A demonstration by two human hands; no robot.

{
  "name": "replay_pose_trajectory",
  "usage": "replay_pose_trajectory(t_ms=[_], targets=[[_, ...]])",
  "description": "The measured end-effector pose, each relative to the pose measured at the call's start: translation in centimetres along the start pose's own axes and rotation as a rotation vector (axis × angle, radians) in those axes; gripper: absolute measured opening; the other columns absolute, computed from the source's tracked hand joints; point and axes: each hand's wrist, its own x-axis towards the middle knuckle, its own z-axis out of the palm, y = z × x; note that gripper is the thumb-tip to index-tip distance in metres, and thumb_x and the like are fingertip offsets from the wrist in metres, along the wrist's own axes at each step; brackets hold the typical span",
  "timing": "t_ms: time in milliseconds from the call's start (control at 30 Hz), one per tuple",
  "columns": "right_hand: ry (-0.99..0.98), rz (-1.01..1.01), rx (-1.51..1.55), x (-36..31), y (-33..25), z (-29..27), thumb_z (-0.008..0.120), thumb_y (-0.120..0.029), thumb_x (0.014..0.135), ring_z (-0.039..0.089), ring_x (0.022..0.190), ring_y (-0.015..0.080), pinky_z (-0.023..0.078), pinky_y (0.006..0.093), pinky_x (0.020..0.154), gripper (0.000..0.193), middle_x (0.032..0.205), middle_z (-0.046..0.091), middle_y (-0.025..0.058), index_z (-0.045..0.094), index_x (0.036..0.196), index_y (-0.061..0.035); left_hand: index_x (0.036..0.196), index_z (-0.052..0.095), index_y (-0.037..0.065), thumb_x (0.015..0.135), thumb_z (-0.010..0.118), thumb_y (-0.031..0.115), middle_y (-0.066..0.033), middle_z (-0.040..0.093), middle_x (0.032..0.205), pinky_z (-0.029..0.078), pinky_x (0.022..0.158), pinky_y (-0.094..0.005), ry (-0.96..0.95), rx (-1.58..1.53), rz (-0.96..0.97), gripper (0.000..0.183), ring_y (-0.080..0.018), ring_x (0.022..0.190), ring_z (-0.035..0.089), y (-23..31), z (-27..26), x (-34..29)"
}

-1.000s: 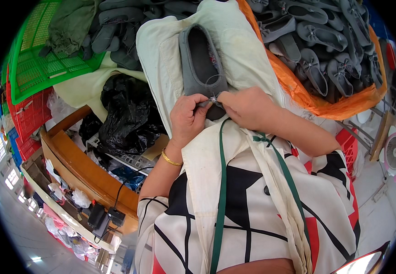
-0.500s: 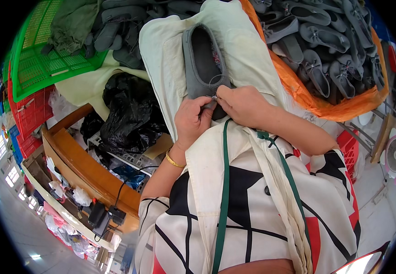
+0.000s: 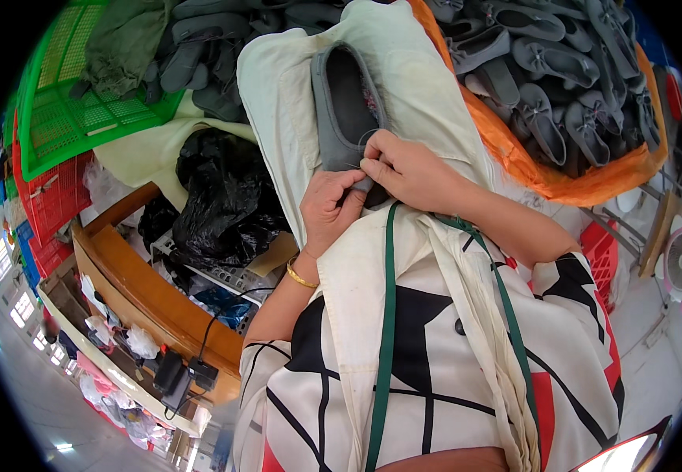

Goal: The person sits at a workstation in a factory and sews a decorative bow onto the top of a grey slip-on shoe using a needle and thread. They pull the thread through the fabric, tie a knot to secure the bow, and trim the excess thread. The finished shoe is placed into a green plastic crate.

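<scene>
Grey shoe (image 3: 345, 106) apparently pinched by both hands (image 3: 372, 185)

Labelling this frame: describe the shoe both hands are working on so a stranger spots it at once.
Find the cream cloth draped over the lap, between the green crate and the orange-lined heap of grey shoes. One grey slip-on shoe lies alone on it, opening up, with the left hand and right hand pinching its near end.
</scene>
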Motion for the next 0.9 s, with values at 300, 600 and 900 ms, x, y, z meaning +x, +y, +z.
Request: replay_pose_trajectory(t_ms=[300, 600, 900], targets=[[-0.169, -0.117, -0.159, 1.8, -0.8, -3.2, 0.06, -0.018, 0.094, 0.062, 0.072, 0.0265, 0.048, 0.0361, 0.065, 0.017, 0.082, 0.064, 0.0123, 0.061, 0.091, -0.0019, 0.098, 0.072, 0.007, 0.068, 0.071, -0.007, -0.006, 0.069, 0.09, 0.048, 0.073, -0.0354, -0.023, 0.156, 0.229, 0.033, -0.026, 0.08, 0.06, 0.1, -0.3, 0.8], [0.172, -0.454, -0.248, 2.5, -1.4, 1.2, 0.063, -0.015, 0.092, 0.06, 0.074, 0.0312, 0.047, 0.0384, 0.064, 0.013, 0.082, 0.059, 0.0109, 0.058, 0.09, -0.004, 0.092, 0.07, 0.005, 0.069, 0.072, -0.006, -0.0079, 0.068, 0.088, 0.048, 0.073, -0.037, -0.051, 0.145, 0.298, 0.026, -0.0279, 0.08, 0.06, -0.9, 0.4, 0.7], [-0.144, 0.137, 0.584, 3.8, -4.5, -2.8, 0.05, -0.029, 0.104, 0.054, 0.054, 0.0092, 0.044, 0.0224, 0.051, 0.024, 0.072, 0.059, 0.001, 0.053, 0.093, -0.0072, 0.101, 0.069, 0.005, 0.074, 0.071, -0.005, -0.0092, 0.067, 0.088, 0.048, 0.072, -0.0366, -0.087, 0.206, 0.191, 0.029, -0.0289, 0.08, 0.06, -0.3, -0.3, 0.8]])
